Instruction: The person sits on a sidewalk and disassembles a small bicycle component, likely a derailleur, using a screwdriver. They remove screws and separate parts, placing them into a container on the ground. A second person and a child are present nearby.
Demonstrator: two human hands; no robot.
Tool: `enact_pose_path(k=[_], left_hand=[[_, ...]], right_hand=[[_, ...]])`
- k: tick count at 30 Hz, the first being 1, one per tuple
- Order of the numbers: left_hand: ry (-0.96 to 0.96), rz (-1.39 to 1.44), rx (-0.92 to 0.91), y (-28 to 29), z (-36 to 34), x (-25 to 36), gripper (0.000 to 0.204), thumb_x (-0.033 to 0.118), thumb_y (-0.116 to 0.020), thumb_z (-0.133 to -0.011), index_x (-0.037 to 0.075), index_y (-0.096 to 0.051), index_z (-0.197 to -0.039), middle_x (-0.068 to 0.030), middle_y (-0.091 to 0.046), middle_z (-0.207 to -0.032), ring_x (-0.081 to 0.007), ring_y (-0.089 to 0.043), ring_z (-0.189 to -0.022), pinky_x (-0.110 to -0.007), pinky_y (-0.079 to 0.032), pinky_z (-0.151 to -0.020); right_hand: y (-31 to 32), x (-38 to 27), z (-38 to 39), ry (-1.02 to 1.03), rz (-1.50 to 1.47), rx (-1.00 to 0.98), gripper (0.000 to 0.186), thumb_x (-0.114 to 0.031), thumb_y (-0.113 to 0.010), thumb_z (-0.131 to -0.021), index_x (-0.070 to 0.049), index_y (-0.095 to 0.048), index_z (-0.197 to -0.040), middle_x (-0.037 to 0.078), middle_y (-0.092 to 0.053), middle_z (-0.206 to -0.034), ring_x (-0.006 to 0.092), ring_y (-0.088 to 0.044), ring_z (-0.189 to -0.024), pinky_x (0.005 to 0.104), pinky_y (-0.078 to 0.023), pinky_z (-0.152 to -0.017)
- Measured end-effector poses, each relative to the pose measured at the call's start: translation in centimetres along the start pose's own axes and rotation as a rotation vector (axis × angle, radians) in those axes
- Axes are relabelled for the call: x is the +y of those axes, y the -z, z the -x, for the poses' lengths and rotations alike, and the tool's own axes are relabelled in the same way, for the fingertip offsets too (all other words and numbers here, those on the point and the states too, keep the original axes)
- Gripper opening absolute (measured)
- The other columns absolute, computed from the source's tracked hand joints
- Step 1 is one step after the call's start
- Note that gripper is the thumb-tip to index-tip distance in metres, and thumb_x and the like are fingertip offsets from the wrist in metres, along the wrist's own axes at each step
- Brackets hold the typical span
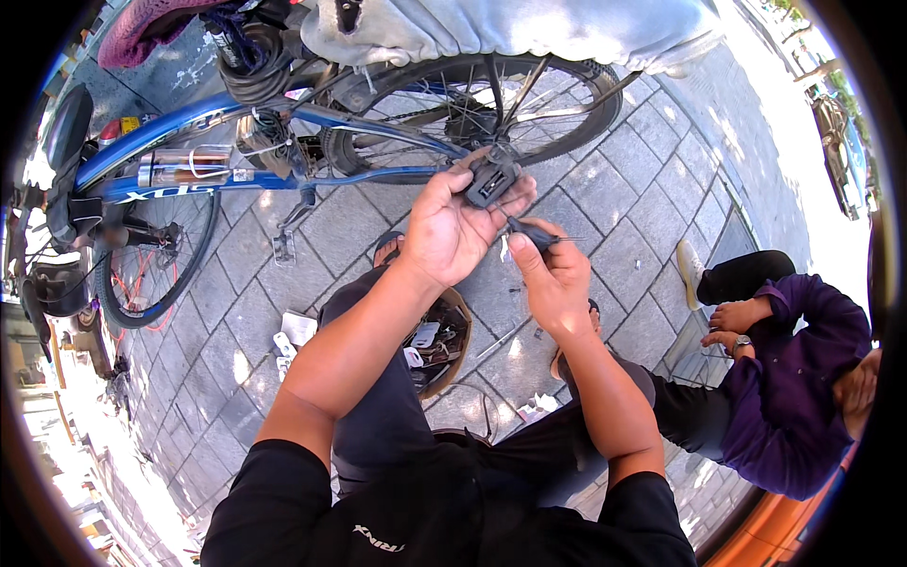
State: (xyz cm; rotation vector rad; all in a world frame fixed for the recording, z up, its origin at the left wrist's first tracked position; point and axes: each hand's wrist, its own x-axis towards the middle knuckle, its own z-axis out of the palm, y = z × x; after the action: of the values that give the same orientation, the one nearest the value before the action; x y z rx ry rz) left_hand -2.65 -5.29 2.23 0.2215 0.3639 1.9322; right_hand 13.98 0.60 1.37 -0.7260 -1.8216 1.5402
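Note:
My left hand is turned palm up, thumb and fingers around a black plastic housing with a slot in its face. This lies just in front of the bicycle's rear hub. Close below it, my right hand pinches a small dark piece, from which a thin rod sticks out to the right. Its exact kind is hard to make out. A narrow white strip hangs by the right fingertips. The two held things are near each other; whether they touch I cannot tell.
A blue bicycle stands across the far side, its rear wheel near my hands. Between my legs sits a box of loose parts. White pieces lie on the paving left of it. A person in purple sits at the right.

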Motion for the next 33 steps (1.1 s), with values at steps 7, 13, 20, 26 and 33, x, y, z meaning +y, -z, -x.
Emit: enact_pose_path(k=[7, 13, 20, 26, 33], left_hand=[[-0.016, -0.09, -0.082, -0.1, 0.5, 0.1, 0.047, 0.024, -0.045, -0.103, 0.001, -0.049, -0.144, -0.0237, -0.065, -0.133, -0.0447, -0.063, -0.125, -0.057, -0.045, -0.116], [-0.031, -0.152, -0.125, -0.2, 0.7, 0.4, 0.046, 0.022, -0.045, -0.103, 0.001, -0.049, -0.144, -0.0238, -0.064, -0.134, -0.0443, -0.063, -0.125, -0.058, -0.046, -0.115], [-0.086, -0.118, -0.047, -0.2, 0.6, 0.3, 0.042, 0.019, -0.045, -0.104, 0.002, -0.048, -0.143, -0.0239, -0.064, -0.133, -0.0446, -0.063, -0.126, -0.058, -0.045, -0.117], [-0.046, -0.104, -0.076, -0.4, 0.9, 0.6, 0.041, 0.017, -0.044, -0.105, 0.0, -0.049, -0.141, -0.0247, -0.065, -0.13, -0.045, -0.064, -0.124, -0.058, -0.048, -0.113], [-0.007, -0.149, -0.119, -0.3, 1.3, 0.7, 0.042, 0.021, -0.044, -0.105, 0.003, -0.049, -0.143, -0.0227, -0.066, -0.131, -0.0426, -0.066, -0.122, -0.055, -0.048, -0.113]], right_hand=[[1.6, 1.6, -1.0, -0.342, -0.562, -0.205, 0.038, -0.025, -0.074, -0.102, 0.0, -0.066, -0.129, -0.002, -0.058, -0.08, 0.0052, -0.046, -0.064, 0.0206, -0.034, -0.056], [1.8, 2.5, -1.4, -0.361, -0.669, -0.288, 0.038, -0.025, -0.073, -0.102, 0.0, -0.065, -0.13, -0.002, -0.057, -0.08, 0.0051, -0.045, -0.063, 0.022, -0.034, -0.055], [0.4, 0.6, -0.7, -0.057, -0.106, -0.089, 0.029, -0.021, -0.075, -0.101, 0.005, -0.072, -0.113, 0.002, -0.065, -0.1, 0.0083, -0.054, -0.08, 0.0214, -0.042, -0.069], [1.3, 1.5, -1.2, -0.058, -0.177, -0.176, 0.028, -0.019, -0.075, -0.1, 0.006, -0.073, -0.112, 0.002, -0.065, -0.104, 0.0088, -0.054, -0.082, 0.0211, -0.042, -0.072], [2.4, 2.1, -1.6, -0.316, -0.691, -0.314, 0.031, -0.015, -0.072, -0.101, 0.002, -0.068, -0.126, 0.0, -0.062, -0.085, 0.0071, -0.048, -0.07, 0.0232, -0.039, -0.062]])
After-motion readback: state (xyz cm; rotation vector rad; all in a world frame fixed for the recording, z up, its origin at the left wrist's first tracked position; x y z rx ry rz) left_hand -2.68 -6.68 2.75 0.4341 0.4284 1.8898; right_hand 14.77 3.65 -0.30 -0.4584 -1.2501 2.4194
